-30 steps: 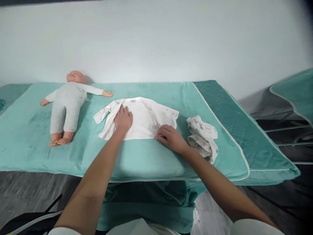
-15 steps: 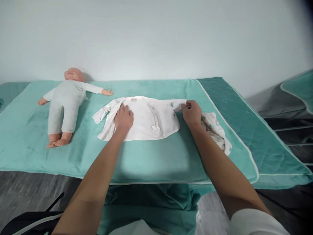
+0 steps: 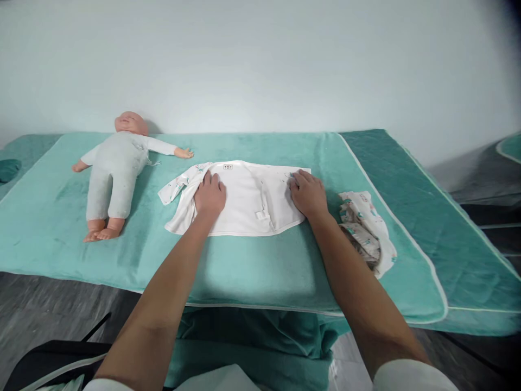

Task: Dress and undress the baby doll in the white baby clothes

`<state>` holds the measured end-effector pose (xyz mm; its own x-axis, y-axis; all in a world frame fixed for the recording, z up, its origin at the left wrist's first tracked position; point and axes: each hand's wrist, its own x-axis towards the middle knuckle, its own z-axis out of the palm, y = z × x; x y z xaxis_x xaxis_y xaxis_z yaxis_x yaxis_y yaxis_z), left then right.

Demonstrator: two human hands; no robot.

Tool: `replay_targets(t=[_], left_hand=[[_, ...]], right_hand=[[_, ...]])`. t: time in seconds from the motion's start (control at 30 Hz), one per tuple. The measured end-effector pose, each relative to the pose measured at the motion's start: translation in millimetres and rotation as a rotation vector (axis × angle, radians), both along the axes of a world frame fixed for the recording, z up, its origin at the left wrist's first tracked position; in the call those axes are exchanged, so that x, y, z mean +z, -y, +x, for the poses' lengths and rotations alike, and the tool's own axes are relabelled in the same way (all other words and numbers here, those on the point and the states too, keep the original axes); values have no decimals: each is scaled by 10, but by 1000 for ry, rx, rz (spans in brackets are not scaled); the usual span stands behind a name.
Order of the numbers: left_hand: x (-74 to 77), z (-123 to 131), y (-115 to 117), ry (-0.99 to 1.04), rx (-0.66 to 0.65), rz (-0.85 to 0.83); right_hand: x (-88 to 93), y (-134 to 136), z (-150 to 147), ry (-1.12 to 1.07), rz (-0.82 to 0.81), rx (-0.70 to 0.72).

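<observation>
A white baby shirt (image 3: pixel 244 203) with a small green-and-dark print lies spread out on the teal cover, its plain inner side mostly facing up. My left hand (image 3: pixel 210 194) rests on the left front of the shirt, fingers apart and lying on the cloth. On the shirt's right side, near the sleeve, my right hand (image 3: pixel 308 193) lies palm down with its fingers stretched out on the fabric. The left sleeve points out toward the lower left. Under my palms the cloth is hidden.
A baby doll (image 3: pixel 116 168) in a pale bodysuit lies on its back at the left. A crumpled printed garment (image 3: pixel 368 233) lies right of my right hand. The teal padded cover (image 3: pixel 260 271) sits over a darker teal bed (image 3: pixel 411 201) against a white wall.
My right hand has left the sleeve's end and moved left onto the shirt, from a pinch to lying flat. My left hand stays on the shirt. The view has shifted slightly.
</observation>
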<state>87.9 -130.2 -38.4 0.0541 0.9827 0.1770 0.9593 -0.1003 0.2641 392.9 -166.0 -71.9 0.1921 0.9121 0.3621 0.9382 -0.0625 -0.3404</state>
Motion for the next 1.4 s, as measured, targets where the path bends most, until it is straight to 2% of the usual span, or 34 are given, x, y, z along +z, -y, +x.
replay_targets(t=[0.13, 0.23, 0.3, 0.37, 0.5, 0.57, 0.63, 0.77, 0.9, 0.97, 1.03, 1.13, 1.23, 1.4], left_hand=[[-2, -1, 14, 23, 0, 2], [-10, 1, 22, 60, 3, 5], [-20, -6, 26, 102, -18, 33], [-33, -27, 30, 151, -55, 76], [-58, -90, 28, 283, -81, 127], [-65, -110, 28, 365, -65, 161], [-56, -117, 53, 444, -39, 217], [26, -212, 277, 560, 67, 355], [72, -666, 591, 578, 266, 459], [39, -980, 640, 530, 380, 419], [-18, -1238, 600, 484, 440, 245], [-105, -1405, 497, 406, 446, 72], [-163, -1401, 467, 404, 387, 69], [-211, -1465, 466, 564, 242, 106]], right_hand=[[13, -12, 14, -53, 20, -2], [85, -10, -126, -52, 73, 59], [149, -24, -384, -40, 89, 132], [200, -73, -766, -53, 77, 220], [223, -260, -1610, -126, -58, 393], [201, -342, -1903, -104, -126, 409], [166, -382, -2058, -34, -165, 404], [86, -376, -2084, 63, -166, 419], [24, -376, -2041, 51, -133, 419], [16, -381, -2037, 63, -138, 428], [20, -381, -2037, 76, -148, 430], [36, -374, -2036, 76, -157, 430], [51, -364, -2035, 80, -177, 435], [80, -347, -2050, 107, -172, 459]])
